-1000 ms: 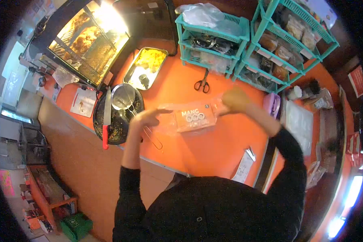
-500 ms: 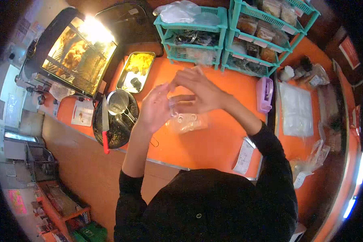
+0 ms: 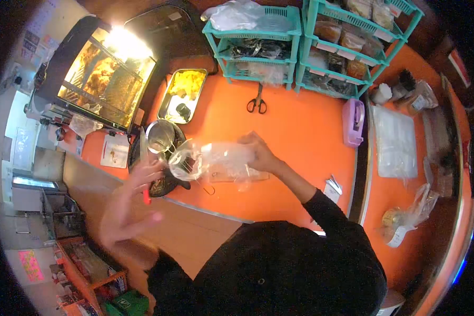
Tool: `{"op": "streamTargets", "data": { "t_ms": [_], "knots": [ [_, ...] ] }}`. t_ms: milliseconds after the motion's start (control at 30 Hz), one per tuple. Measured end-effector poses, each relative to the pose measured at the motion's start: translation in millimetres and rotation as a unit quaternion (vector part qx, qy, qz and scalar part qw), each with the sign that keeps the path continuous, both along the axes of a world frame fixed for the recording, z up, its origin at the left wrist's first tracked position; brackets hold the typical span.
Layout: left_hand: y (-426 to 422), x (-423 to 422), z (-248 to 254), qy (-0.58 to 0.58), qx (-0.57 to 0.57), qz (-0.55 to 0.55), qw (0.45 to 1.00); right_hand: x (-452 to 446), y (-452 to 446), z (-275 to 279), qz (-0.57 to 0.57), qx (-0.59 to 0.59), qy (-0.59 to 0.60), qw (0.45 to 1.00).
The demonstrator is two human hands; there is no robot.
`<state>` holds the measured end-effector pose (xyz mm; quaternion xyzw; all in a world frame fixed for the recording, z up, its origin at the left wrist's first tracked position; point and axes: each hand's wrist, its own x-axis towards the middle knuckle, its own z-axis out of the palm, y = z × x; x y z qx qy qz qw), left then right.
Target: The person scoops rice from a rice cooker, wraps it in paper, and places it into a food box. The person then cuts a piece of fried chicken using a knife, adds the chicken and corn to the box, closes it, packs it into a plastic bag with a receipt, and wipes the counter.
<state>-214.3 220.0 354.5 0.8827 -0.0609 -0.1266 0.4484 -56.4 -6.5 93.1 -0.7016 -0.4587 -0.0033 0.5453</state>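
A clear plastic bag point(image 3: 224, 158) hangs over the orange counter, its mouth spread into a round opening at the left end. Its right end is gripped by my right hand point(image 3: 258, 152), fingers closed. My left hand point(image 3: 129, 205) is apart from the bag, blurred, with fingers and thumb spread. In the view it overlaps the red-handled knife point(image 3: 147, 197), which lies across the dark round pan point(image 3: 166, 185); I cannot tell whether they touch. A wire-mesh strainer point(image 3: 160, 135) rests on that pan. Beneath the bag lies a flat clear packet point(image 3: 258, 176), partly hidden.
Black scissors point(image 3: 257, 105) lie at the counter's back. A metal tray point(image 3: 190, 113) with yellow food stands beside a lit glass display case point(image 3: 102, 79). Teal racks point(image 3: 258, 34) hold bagged goods. A purple tape dispenser point(image 3: 353, 124) and stacked clear bags point(image 3: 396, 145) are at right.
My hands have separated. The left has swung down and left, towards the pan; the right now holds the opened bag out. The scissors have come into view.
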Motion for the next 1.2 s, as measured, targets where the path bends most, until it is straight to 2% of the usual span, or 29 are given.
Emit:
{"op": "streamTargets", "data": {
  "t_ms": [33,67,200,267,300,367,467,500,567,700,767,900,967,1100,1167,1200],
  "knots": [
    [5.7,-12.9,14.4,0.015,-0.006,0.111,0.994,3.6,-1.4,8.4,0.001,0.046,0.0,0.999],
    [16.6,-5.8,-11.4,0.016,-0.005,0.109,0.994,4.1,-2.7,17.3,0.0,0.091,0.0,0.996],
    [6.3,37.2,-137.2,0.039,-0.056,0.046,0.997,-4.2,-6.1,66.3,0.04,0.114,-0.014,0.993],
    [-20.2,52.6,-169.2,0.037,-0.126,0.017,0.991,-14.8,-16.8,85.3,-0.002,0.019,-0.095,0.995],
    [-33.8,58.5,-178.1,0.04,-0.161,0.002,0.986,-21.3,-23.7,97.2,-0.012,0.015,-0.093,0.995],
    [-55.2,69.6,-186.8,0.048,-0.213,-0.032,0.975,-28.3,-34.2,123.1,-0.134,-0.042,-0.223,0.965],
    [-75.0,77.2,-193.1,0.067,-0.261,-0.076,0.96,-39.4,-40.1,141.1,-0.221,-0.12,-0.279,0.927],
    [-78.6,76.7,-193.4,0.073,-0.271,-0.084,0.956,-42.7,-39.8,140.2,-0.227,-0.12,-0.279,0.925],
    [-85.4,75.1,-198.1,0.084,-0.284,-0.097,0.95,-45.4,-38.5,135.2,-0.164,-0.158,-0.388,0.893],
    [-95.4,64.7,-213.8,0.097,-0.292,-0.098,0.946,-57.5,-41.6,135.3,-0.133,-0.162,-0.337,0.918],
    [-99.7,58.1,-224.5,0.099,-0.289,-0.091,0.948,-71.7,-49.3,140.3,-0.072,-0.272,-0.243,0.928],
    [-107.7,42.4,-242.8,0.092,-0.277,-0.061,0.954,-88.9,-44.1,136.8,-0.063,-0.31,-0.205,0.926],
    [-111.4,35.0,-253.4,0.086,-0.275,-0.036,0.957,-99.9,-41.5,125.7,-0.125,-0.252,-0.26,0.924],
    [-114.8,32.1,-258.4,0.066,-0.278,0.028,0.958,-114.1,-62.3,135.0,-0.213,-0.195,-0.272,0.918],
    [-116.2,38.4,-245.2,0.052,-0.286,0.08,0.954,-129.8,-98.8,139.2,-0.249,-0.063,-0.147,0.955],
    [-117.5,45.3,-234.4,0.044,-0.294,0.112,0.948,-143.0,-123.1,111.8,-0.244,-0.067,-0.175,0.952]
  ]
}}
